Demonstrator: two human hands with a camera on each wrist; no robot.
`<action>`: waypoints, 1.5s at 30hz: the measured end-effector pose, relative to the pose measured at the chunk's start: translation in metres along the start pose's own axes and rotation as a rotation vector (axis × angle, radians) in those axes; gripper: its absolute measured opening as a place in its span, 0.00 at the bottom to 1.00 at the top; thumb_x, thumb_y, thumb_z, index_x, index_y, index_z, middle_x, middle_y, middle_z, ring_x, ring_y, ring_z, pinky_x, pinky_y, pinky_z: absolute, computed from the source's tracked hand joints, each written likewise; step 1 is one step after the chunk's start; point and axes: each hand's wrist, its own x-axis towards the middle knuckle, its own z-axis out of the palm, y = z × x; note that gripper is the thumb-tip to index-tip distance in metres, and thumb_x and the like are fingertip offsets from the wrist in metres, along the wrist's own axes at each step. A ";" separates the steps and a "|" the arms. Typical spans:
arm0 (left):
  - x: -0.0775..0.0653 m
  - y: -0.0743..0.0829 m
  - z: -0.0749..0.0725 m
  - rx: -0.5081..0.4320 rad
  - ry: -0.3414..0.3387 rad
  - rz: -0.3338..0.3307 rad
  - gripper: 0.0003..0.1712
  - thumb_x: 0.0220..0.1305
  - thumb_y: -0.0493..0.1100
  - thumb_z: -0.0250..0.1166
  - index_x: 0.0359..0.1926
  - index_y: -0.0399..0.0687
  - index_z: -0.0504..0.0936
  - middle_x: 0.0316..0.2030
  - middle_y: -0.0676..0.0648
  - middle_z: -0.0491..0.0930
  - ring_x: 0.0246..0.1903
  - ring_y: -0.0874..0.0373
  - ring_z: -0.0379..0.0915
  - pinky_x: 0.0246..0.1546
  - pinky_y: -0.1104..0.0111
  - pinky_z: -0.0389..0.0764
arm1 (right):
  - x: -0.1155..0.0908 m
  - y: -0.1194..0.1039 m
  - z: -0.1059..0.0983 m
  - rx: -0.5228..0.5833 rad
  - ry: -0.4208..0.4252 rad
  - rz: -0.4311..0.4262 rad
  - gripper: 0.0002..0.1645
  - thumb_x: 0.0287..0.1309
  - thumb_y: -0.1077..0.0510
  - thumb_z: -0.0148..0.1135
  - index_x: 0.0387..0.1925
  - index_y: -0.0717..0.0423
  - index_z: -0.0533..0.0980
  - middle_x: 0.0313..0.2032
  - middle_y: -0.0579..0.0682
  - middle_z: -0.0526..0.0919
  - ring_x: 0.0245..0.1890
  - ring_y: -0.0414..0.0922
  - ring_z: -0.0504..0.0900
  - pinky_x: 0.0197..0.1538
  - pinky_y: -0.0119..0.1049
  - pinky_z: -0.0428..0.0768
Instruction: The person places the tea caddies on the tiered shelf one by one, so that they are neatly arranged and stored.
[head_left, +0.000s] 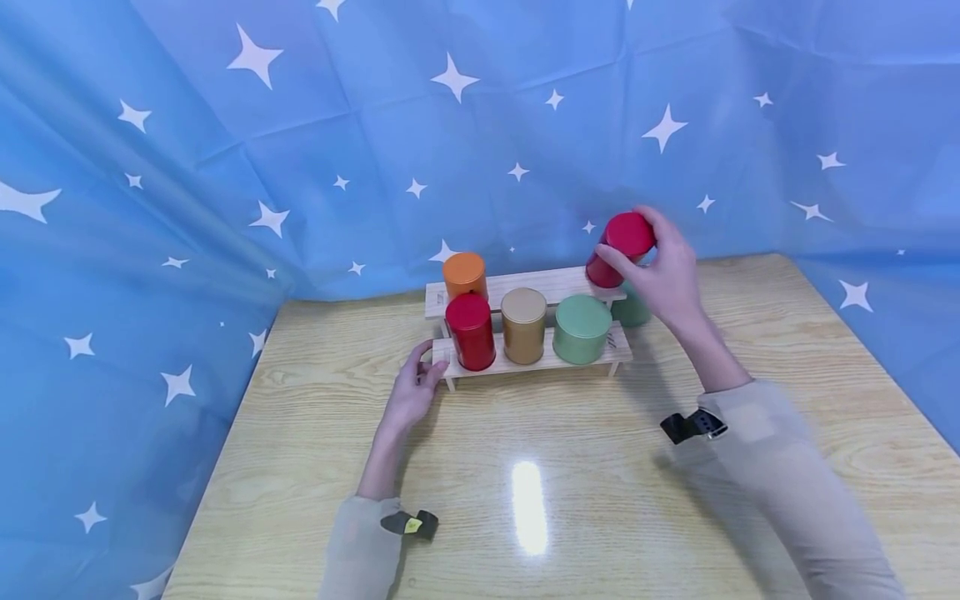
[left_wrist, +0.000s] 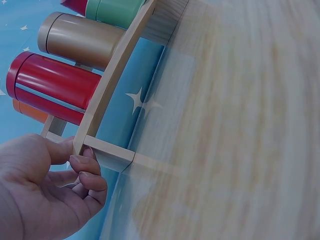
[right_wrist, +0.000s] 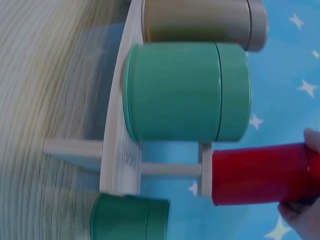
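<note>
My right hand [head_left: 669, 279] grips a red canister [head_left: 628, 233] near its lid, thumb on one side and fingers on the other. In the right wrist view the base of this red canister [right_wrist: 260, 175] is right at the upper shelf's right end. My left hand [head_left: 414, 390] pinches the left end of the two-tier wooden rack [head_left: 442, 352], thumb above and fingers curled beneath the lower shelf. On that lower shelf stand another red canister [head_left: 472, 333], a gold canister [head_left: 524, 329] and a wide green canister [head_left: 582, 329].
An orange canister [head_left: 463, 271] stands on the upper shelf at the left, partly hidden. A smaller green canister [head_left: 633, 310] stands on the wooden table [head_left: 345, 350], just right of the rack. A blue curtain with white stars [head_left: 360, 167] hangs close behind.
</note>
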 end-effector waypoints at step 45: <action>0.000 0.001 0.000 -0.004 -0.003 -0.009 0.33 0.76 0.45 0.59 0.75 0.40 0.61 0.36 0.43 0.75 0.30 0.53 0.71 0.30 0.70 0.71 | 0.014 -0.047 0.095 0.208 -0.346 -0.033 0.37 0.61 0.49 0.72 0.65 0.58 0.68 0.51 0.55 0.77 0.48 0.49 0.77 0.46 0.44 0.81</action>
